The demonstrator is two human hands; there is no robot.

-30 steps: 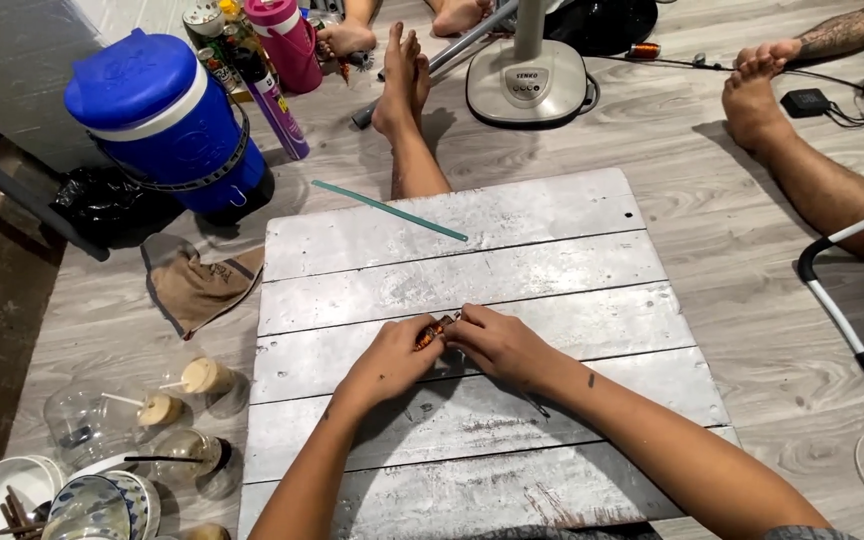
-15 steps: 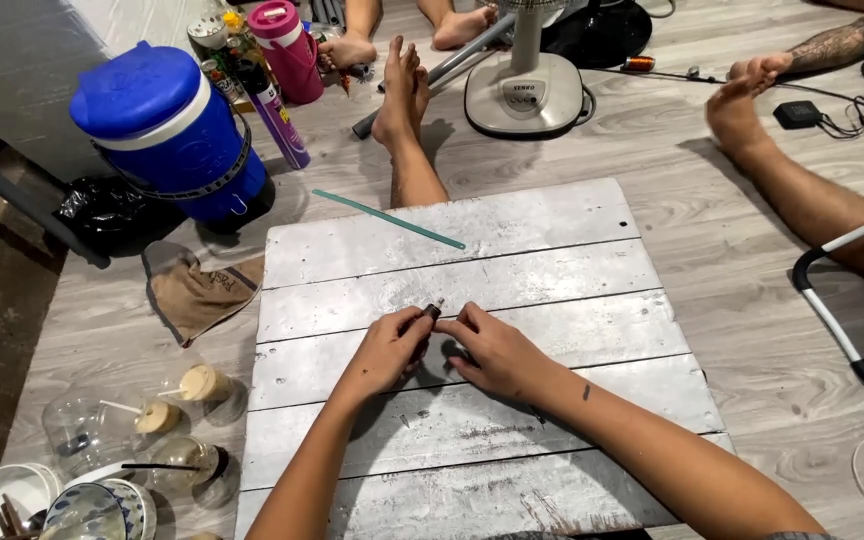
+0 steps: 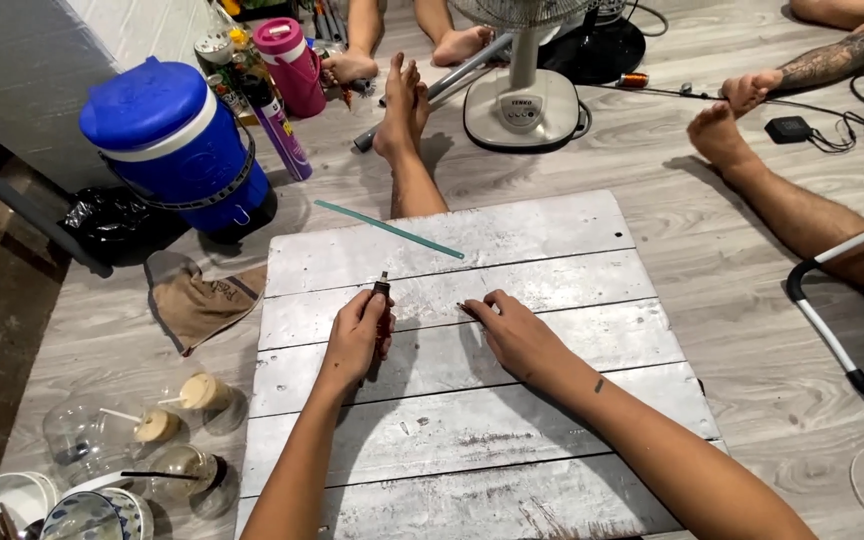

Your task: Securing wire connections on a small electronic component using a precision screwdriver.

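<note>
Since the earlier frames the two hands have drawn apart: they met over the middle plank, and now the left hand [image 3: 357, 335] has pulled leftward while the right hand [image 3: 514, 335] lies separate on the same plank; the view has also tipped up, showing more of the far floor. Left fingers are curled shut around a small dark tool [image 3: 382, 305], which stands nearly upright, its pale tip poking above the fist; the right hand rests flat, fingers loosely together and pointing left, with something tiny at the fingertips that I cannot make out.

Both work on a worktop [image 3: 552, 240] of whitewashed grey planks laid low on a wood-grain floor [image 3: 652, 150]; a thin teal strip [image 3: 389, 229] lies slantwise on the far plank, well apart from the hands. Left of the boards sit a crumpled tan cloth [image 3: 197, 300], a blue cooler with a white band [image 3: 172, 145], a black bag [image 3: 112, 215] and a pink lidded jug [image 3: 287, 60]; near the lower left corner stand clear plastic cups [image 3: 167, 425] and bowls [image 3: 12, 505]. Beyond the far edge are the white base of a standing fan [image 3: 522, 105], and other people's bare feet and legs [image 3: 407, 110] stretch in from the top and right.
</note>
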